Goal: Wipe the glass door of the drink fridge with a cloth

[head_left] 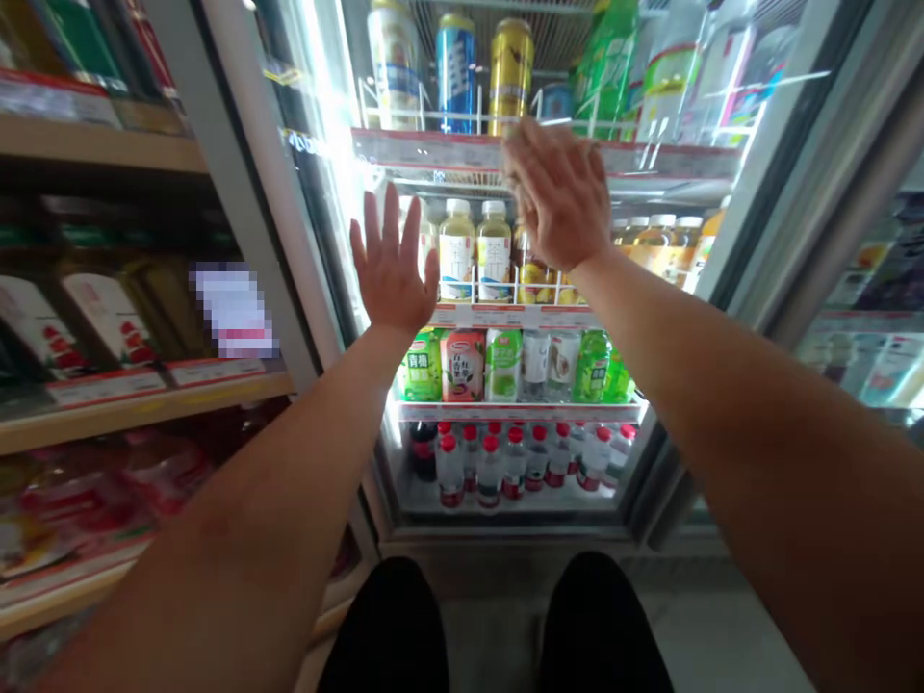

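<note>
Free room lies between left hand (395, 274) and right hand (561, 197); glass (439, 176) (streaked with reflections) bars the bottles (457, 252).

In the cooler (505, 532), the upper shelf (425, 148) carries a blue can (454, 75) and a gold can (511, 72); the middle shelf (498, 316), white-capped bottles (457, 248); the lower shelf (520, 413), a pink carton (462, 366); the cooler's floor (413, 500), red-capped bottles (489, 472).

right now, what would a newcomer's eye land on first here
Probably the brightly lit drinks fridge in the middle, with the finger-spread left hand and the blurred right hand raised in front of it. Inside, a blue can and a gold can stand out near the top, while red-capped bottles crowd the bottom.
</note>
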The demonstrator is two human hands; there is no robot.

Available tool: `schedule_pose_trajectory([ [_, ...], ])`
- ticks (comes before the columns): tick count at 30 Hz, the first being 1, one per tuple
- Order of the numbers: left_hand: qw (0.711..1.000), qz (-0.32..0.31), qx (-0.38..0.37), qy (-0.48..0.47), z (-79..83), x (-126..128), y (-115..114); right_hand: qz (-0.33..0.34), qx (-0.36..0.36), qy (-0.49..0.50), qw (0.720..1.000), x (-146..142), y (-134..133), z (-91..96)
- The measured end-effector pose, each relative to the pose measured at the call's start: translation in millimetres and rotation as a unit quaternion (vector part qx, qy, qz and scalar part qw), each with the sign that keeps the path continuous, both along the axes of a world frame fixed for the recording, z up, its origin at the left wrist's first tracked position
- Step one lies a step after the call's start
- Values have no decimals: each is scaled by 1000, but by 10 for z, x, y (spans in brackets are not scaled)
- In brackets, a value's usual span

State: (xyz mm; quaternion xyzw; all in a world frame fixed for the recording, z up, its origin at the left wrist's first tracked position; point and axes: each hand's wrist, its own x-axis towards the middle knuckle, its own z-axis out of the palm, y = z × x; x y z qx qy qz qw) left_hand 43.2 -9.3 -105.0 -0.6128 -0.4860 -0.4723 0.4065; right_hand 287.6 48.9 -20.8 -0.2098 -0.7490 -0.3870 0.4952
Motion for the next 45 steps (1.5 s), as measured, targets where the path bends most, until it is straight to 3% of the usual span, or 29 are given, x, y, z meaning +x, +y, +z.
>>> schedule_pose_trajectory([
  [2,1000,23,4,-4,-1,11,-4,-19,0,172,985,-3,12,-14],
  [4,999,33,5,-14,0,25,-8,-32,9,221,975,-1,14,-38],
  [8,999,45,2,-17,9,36,-15,-15,7,-37,999,-2,-36,-124],
  [10,999,49,-4,-14,13,35,-16,-18,-3,-54,998,-18,-19,-146],
  [12,999,31,-10,-21,14,31,-15,-39,-7,85,996,-40,49,-141],
  [14,1000,9,-10,-25,9,27,-11,-58,-2,246,967,-58,126,-130],
  [16,1000,1,2,-23,0,24,-8,-57,15,299,952,-60,153,-139],
  [19,1000,16,19,-15,-16,24,-4,-40,33,118,992,-41,71,-205],
  [21,1000,16,22,-15,-22,23,0,-38,21,-11,999,-34,4,-254],
  [23,1000,-8,21,-15,-25,16,9,-36,15,3,999,-44,-4,-280],
  [26,997,-72,11,-10,-26,-6,29,-14,42,216,975,-74,84,-279],
  [28,995,-97,0,-7,-27,-24,44,-12,49,276,960,-80,123,-282],
  [29,995,-102,-3,-9,-27,-32,51,-18,43,248,968,-76,118,-290],
  [32,996,-84,7,-12,-26,-50,72,-44,16,36,998,-60,33,-338],
  [34,997,-71,18,-8,-26,-55,81,-48,3,-10,999,-71,-12,-368],
  [36,997,-72,19,-1,-28,-54,83,-49,-7,89,995,-104,-4,-386],
  [38,997,-78,14,2,-29,-48,76,-57,-13,243,968,-136,36,-393],
  [40,997,-73,11,-6,-28,-39,65,-70,-13,292,954,-137,56,-402],
  [41,998,-65,9,-11,-26,-34,59,-75,-11,253,964,-122,49,-410],
  [43,999,-51,3,-19,-19,-26,52,-71,-5,72,995,-73,2,-433],
  [45,998,-57,-7,-24,-12,-19,51,-57,-10,-84,995,-27,-55,-461],
])
